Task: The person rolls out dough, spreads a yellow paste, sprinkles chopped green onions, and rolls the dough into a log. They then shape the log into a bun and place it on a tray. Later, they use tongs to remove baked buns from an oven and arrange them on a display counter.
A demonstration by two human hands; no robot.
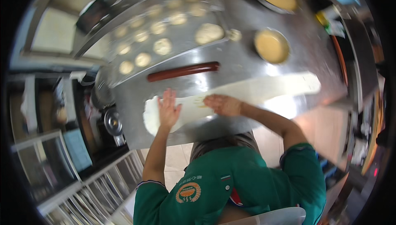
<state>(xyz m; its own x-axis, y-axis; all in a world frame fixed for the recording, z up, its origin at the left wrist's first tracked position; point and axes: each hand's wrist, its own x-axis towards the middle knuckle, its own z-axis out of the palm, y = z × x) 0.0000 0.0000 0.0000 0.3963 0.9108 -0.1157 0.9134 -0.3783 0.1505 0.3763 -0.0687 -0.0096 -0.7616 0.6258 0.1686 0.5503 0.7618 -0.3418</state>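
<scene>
The person in the green short-sleeved shirt stands at the shiny metal tabletop, bent over a long, pale, flattened strip of dough. The strip runs nearly the length of the near edge, its left end broad and uneven, its right end rounded.

The left hand lies palm down near the dough's left end, fingers straight and spread apart, gripping nothing. The right hand rests on the same strip farther along, palm down, fingers extended and held close together, clamped on nothing that I can see. Just beyond its fingertips, small yellowish smears mark the dough, between the two hands.

Behind the strip lies a dark reddish-brown, smooth cylindrical rolling pin, apart from both hands. Past it, a wide shallow tray carries rows of small round pale dough pieces and one larger dough lump near its right edge. A little pale lump sits just outside. To the right stands a round bowl of thick yellow-tan mixture.
</scene>
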